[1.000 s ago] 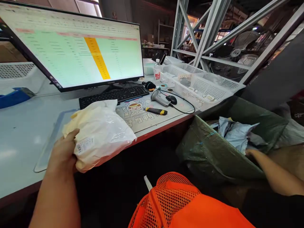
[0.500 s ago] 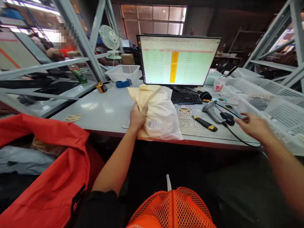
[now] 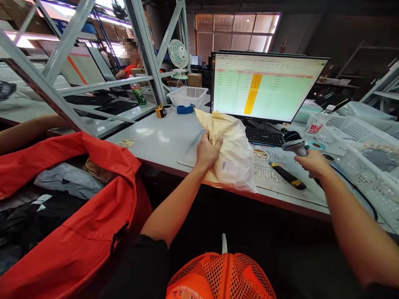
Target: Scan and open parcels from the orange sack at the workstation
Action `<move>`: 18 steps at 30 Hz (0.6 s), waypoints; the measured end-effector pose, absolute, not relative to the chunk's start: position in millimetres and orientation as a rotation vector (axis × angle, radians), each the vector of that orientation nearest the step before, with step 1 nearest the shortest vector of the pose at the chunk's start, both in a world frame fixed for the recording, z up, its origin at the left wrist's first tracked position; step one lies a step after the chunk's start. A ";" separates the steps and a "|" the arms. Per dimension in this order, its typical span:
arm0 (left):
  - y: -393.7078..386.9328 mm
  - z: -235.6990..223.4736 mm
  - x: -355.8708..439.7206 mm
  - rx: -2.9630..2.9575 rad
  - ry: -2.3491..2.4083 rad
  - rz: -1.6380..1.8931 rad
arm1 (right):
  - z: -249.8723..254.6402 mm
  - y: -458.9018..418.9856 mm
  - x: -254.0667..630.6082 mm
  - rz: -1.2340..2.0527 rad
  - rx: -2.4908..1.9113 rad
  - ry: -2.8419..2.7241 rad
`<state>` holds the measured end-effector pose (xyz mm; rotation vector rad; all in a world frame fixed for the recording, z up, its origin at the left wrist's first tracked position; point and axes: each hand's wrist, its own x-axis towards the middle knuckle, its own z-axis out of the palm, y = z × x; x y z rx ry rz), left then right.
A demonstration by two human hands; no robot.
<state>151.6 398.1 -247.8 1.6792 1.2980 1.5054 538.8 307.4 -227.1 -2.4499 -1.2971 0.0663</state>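
Note:
In my left hand is the gathered side of a white and pale-yellow plastic mailer bag, held at the desk's front edge. A printed barcode label faces me on its lower part. My right hand grips the handle of a grey barcode scanner, its head pointing left over the desk mat. Between the bag and the scanner lies a black and yellow box cutter on the mat.
Behind the bag stand a monitor and a keyboard. White baskets and a bottle line the right side. An open red bag with parcels is at lower left. A co-worker sits beyond the metal frame.
My right hand has closed round the scanner and lifted it off the mat. My left hand still holds the mailer bag. The view has turned to the left.

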 end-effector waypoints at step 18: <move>461.9 -207.5 115.7 1.505 1.058 1.716 | -228.1 258.8 429.8 0.199 -1.782 -2.053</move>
